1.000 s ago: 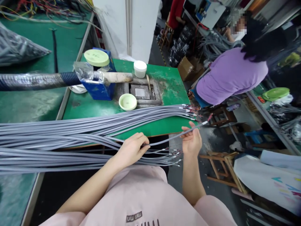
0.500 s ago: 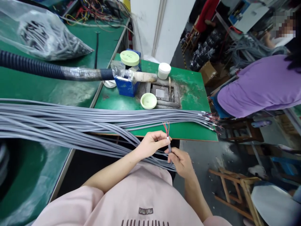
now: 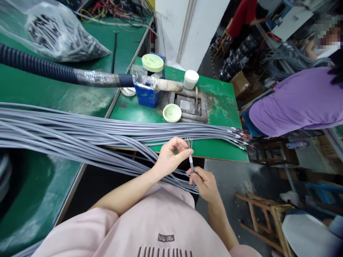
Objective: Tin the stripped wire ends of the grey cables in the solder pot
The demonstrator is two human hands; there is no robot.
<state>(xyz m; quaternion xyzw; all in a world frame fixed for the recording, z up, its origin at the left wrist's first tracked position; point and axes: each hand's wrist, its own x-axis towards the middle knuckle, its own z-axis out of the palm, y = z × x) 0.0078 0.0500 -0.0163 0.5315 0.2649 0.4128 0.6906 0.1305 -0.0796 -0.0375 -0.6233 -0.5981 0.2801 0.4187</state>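
My right hand [image 3: 203, 182] pinches a grey multi-core cable [image 3: 191, 166] just below its stripped end, which points up and away from me. At that end, thin coloured wires [image 3: 190, 142] fan out above a white band [image 3: 190, 159]. My left hand [image 3: 173, 155] is closed at the base of these wires, its thumb across them and its fingers curled behind. Exactly how the left fingertips grip is partly hidden. Beyond both hands, a bundle of grey cables [image 3: 128, 129] lies across the bench, with bare wire ends [image 3: 243, 135] at its right.
On the green bench [image 3: 222, 103] stand a white tub [image 3: 191, 79], a pale green dish [image 3: 172, 112] and a blue box [image 3: 147, 96]. A ribbed hose [image 3: 96, 77] ends over a framed square pot [image 3: 187, 105]. A person in purple [image 3: 292, 101] is at right, near a wooden stool [image 3: 257, 210].
My left hand has moved slightly up along the cable, uncovering the white band below the wires. My right hand keeps its hold. The view has shifted a little.
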